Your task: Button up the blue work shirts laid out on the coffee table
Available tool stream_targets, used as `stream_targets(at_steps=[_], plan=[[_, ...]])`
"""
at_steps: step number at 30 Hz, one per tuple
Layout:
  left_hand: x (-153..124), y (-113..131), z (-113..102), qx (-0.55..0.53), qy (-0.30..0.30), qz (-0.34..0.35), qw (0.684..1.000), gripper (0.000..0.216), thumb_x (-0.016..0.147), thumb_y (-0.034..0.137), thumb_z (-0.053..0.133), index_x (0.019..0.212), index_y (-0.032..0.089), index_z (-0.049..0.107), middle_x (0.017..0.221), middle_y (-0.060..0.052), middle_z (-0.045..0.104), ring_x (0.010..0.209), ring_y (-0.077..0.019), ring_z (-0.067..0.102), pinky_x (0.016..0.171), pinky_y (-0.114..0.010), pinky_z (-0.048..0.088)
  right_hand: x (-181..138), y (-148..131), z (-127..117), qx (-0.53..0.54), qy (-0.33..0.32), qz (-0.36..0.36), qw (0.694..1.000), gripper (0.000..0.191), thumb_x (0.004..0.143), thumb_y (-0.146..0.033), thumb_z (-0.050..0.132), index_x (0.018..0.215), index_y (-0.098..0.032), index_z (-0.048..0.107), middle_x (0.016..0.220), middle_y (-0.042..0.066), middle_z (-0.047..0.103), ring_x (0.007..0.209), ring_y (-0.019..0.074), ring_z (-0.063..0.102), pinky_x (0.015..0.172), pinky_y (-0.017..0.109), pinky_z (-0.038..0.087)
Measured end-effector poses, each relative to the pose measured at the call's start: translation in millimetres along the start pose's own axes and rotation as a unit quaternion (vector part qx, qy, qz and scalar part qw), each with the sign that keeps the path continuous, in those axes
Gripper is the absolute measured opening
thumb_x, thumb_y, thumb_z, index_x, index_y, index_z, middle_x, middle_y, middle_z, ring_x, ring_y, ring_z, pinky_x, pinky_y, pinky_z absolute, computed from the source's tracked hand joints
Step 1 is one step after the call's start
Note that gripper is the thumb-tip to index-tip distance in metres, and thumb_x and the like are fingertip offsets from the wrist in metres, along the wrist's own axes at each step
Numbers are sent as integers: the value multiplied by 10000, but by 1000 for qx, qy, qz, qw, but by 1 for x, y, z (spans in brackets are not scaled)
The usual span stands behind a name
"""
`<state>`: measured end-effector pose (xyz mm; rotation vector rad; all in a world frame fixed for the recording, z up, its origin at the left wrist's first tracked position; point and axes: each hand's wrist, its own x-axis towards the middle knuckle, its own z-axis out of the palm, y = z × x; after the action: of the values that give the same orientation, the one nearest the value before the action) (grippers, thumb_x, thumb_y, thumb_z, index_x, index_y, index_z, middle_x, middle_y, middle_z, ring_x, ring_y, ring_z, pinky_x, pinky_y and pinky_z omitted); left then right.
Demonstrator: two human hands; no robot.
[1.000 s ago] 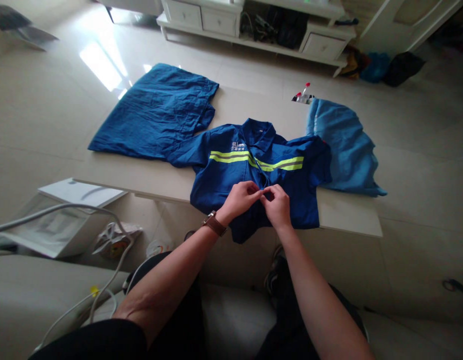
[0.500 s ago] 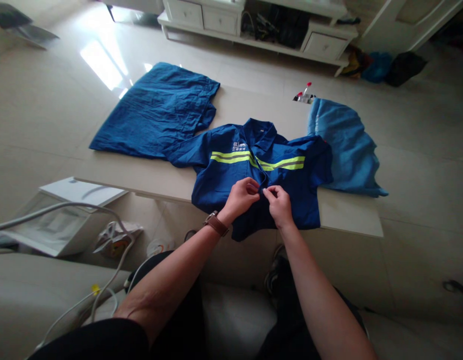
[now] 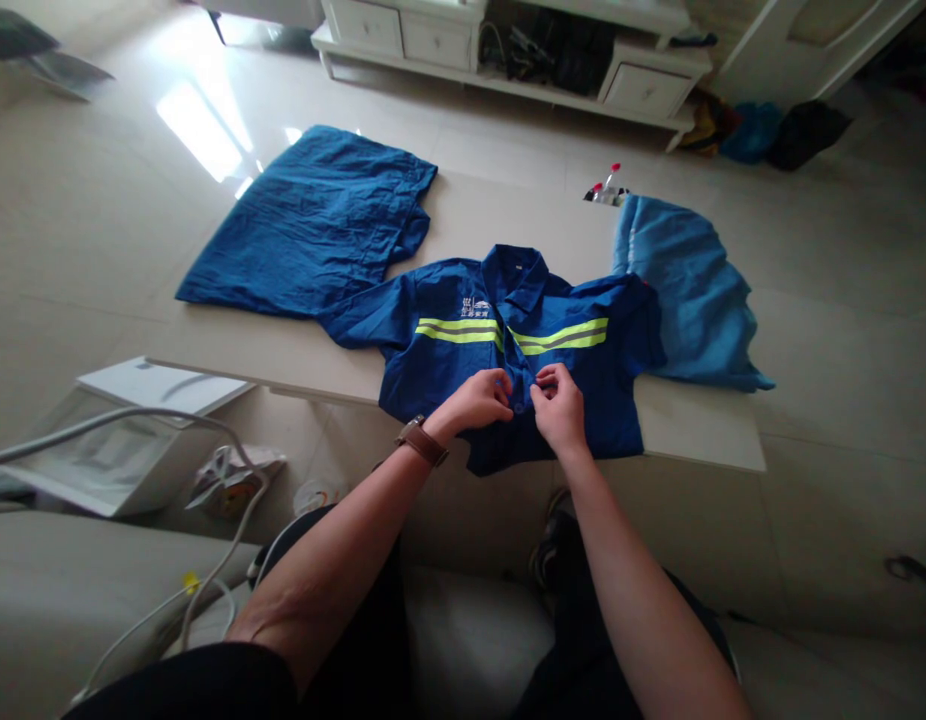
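Note:
A blue work jacket (image 3: 449,363) with yellow-and-grey reflective stripes and a white chest logo lies front up, its collar at the far side. Over the front opening, below the stripe, are both my hands. My left hand (image 3: 483,398), a brown-strapped watch (image 3: 422,440) on its wrist, has its fingers curled in on the cloth left of the opening. Just across, my right hand (image 3: 559,405) pinches at the cloth on the right side. Between them a round dark button (image 3: 518,407) shows on the front. My fingertips partly hide the fabric they touch.
The white table (image 3: 703,425) bears the jacket, a folded blue garment (image 3: 313,225) at left and a lighter blue cloth (image 3: 684,290) at right. Red-capped bottles (image 3: 611,182) show behind it. A white bin-like box (image 3: 144,440) and a grey hose (image 3: 155,410) are at lower left.
My hands have moved slightly apart and a little nearer me, uncovering the button between them. The jacket's collar has shifted slightly toward me, and its left sleeve has slid outward.

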<state>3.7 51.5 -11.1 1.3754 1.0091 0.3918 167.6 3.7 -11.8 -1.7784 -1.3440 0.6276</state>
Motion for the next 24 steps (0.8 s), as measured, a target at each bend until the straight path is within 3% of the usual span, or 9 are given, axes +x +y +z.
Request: stream_targets(at_steps=[6,12,13,15,18,21,24], plan=[[-2,0,-9,119,-34,-102,987,423,572,61,739,973,165,653,685,17,719,579,-139,622,509,-212,405,0,-3,-2,1,5,6,1000,236,743,-222,437,807,-207,664,819,50,657,764,204,593,768,331,459],[-3,6,-18,172,-90,-142,971,416,610,67,727,1016,159,715,662,11,730,620,-165,674,538,-216,450,-6,-6,1,-29,-13,67,997,173,726,-333,614,792,-202,705,676,10,626,644,189,544,660,305,415],[-2,7,-20,174,-68,-131,974,375,647,82,712,1015,156,724,671,-1,733,632,-170,683,552,-222,463,-6,-7,2,-38,-11,66,997,162,718,-325,622,790,-203,701,654,0,605,633,184,533,649,301,405],[-1,9,-21,188,29,-81,978,289,739,109,663,1014,155,738,754,-36,759,698,-177,704,619,-237,502,-7,-7,2,-45,-1,63,997,151,715,-293,601,797,-205,691,630,-12,572,622,179,517,639,296,391],[3,7,-16,245,164,23,955,261,833,112,597,1033,167,756,1008,-84,777,914,-192,714,839,-271,539,-7,-8,1,-43,12,52,998,215,725,-266,552,875,-201,692,622,-20,548,619,182,499,647,299,397],[7,2,-3,302,157,84,937,315,913,134,540,1148,173,746,1176,-108,730,1086,-216,662,988,-309,505,-7,-8,-1,-40,16,35,998,294,726,-255,523,955,-191,697,719,17,628,670,200,537,710,321,446],[9,-2,11,350,144,69,923,381,990,192,452,1282,201,697,1231,-120,687,1123,-251,616,965,-362,504,-8,-9,-1,-37,15,23,999,287,725,-250,526,944,-185,699,886,82,713,787,232,612,824,361,492]])
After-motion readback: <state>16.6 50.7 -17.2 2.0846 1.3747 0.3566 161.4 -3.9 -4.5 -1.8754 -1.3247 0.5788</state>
